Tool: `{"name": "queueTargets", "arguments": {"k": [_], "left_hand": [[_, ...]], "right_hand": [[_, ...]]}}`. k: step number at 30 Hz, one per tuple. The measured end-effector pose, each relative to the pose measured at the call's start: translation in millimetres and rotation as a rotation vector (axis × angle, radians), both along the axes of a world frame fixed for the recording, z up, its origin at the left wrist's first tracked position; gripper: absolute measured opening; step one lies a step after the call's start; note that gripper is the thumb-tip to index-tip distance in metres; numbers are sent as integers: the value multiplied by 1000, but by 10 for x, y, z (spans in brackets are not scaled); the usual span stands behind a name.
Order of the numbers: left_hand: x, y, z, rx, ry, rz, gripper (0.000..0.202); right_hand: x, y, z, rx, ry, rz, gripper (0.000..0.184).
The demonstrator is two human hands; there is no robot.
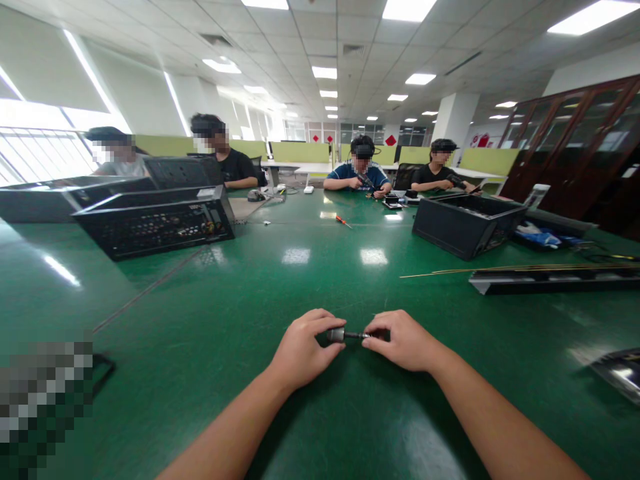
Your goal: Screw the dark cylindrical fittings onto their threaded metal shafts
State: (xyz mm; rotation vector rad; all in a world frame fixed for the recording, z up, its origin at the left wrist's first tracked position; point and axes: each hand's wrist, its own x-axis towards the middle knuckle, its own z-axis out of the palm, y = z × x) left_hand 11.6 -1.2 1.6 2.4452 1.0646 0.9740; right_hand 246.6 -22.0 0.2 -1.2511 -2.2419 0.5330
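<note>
My left hand (304, 348) is closed with thumb and fingertips around a short grey metallic cylinder (337, 335), held level above the green table (350, 280). A thin dark shaft (355, 335) runs from the cylinder to the right. My right hand (404, 341) pinches the far end of this shaft between thumb and fingers. What kind of tool the cylinder and shaft form, I cannot tell; the fingers hide both of its ends.
Open black computer cases stand at the left (160, 223) and right (465, 223). A red screwdriver (343, 221) lies farther back. Thin rods and a long black metal channel (550, 281) lie at the right. Several people sit across the table, one in a blue shirt (335, 177).
</note>
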Motion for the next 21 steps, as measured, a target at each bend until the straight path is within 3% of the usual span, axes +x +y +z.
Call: {"name": "queueTargets", "arguments": {"k": [21], "left_hand": [[-39, 14, 10, -17, -4, 11, 34]], "right_hand": [[15, -6, 22, 10, 6, -12, 16]]}}
